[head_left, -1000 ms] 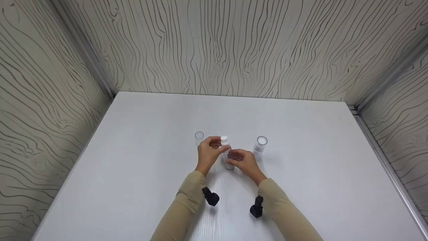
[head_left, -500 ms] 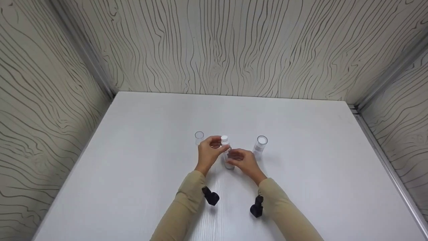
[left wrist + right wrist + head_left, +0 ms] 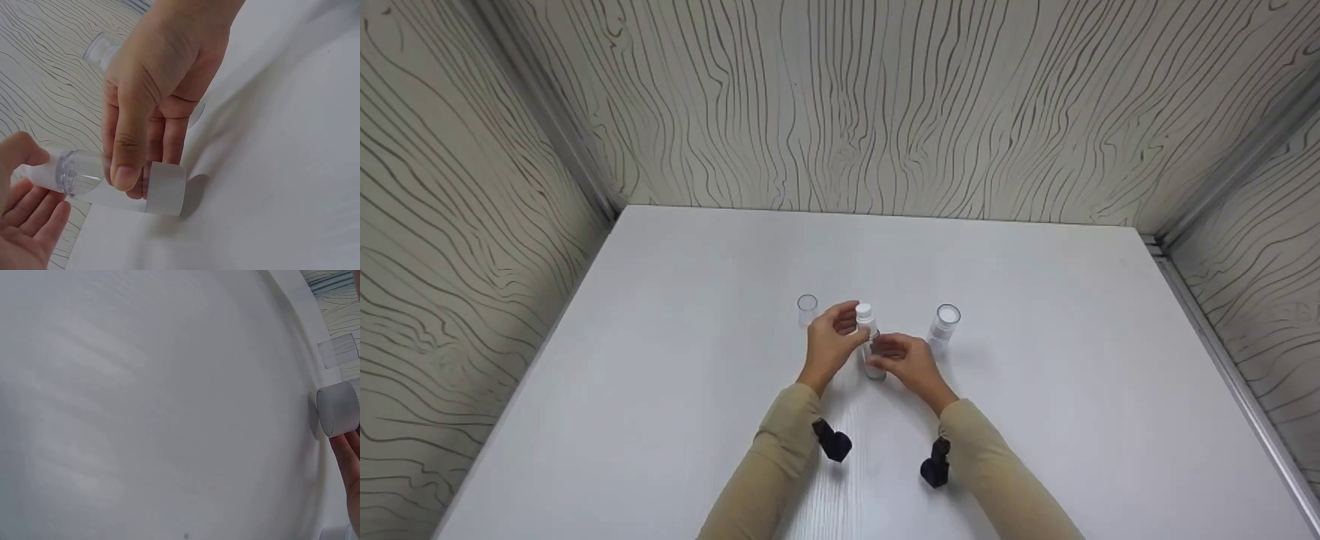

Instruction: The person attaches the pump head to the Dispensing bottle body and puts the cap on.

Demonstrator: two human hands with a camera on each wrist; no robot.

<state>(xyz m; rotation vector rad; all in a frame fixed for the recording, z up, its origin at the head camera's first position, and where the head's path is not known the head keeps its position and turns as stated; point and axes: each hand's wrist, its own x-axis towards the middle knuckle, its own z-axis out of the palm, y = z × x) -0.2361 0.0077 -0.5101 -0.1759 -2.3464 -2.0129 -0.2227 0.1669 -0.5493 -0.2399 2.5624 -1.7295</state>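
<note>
A clear bottle with a white top [image 3: 865,311] stands upright between the two hands. My left hand [image 3: 828,349] holds its upper part, thumb on the near side and fingers behind. Lower down, my right hand [image 3: 913,367] grips the clear body. In the left wrist view, my left thumb and fingers lie around the white collar [image 3: 46,170], while my right hand [image 3: 160,73] pinches the body beside the white base [image 3: 166,189]. The right wrist view shows that base [image 3: 337,409] with fingers [image 3: 347,461] against it; the rest is cut off.
A clear, empty-looking cap [image 3: 808,304] stands on the white table [image 3: 697,337], left of the left hand. Another bottle with a clear cap [image 3: 945,322] stands beyond the right hand. Wood-patterned panels [image 3: 847,112] rise behind the table and on both sides.
My left hand's fingers and thumb have shifted slightly on the bottle's upper part, showing more of its white neck. My right hand and the other items have stayed put.
</note>
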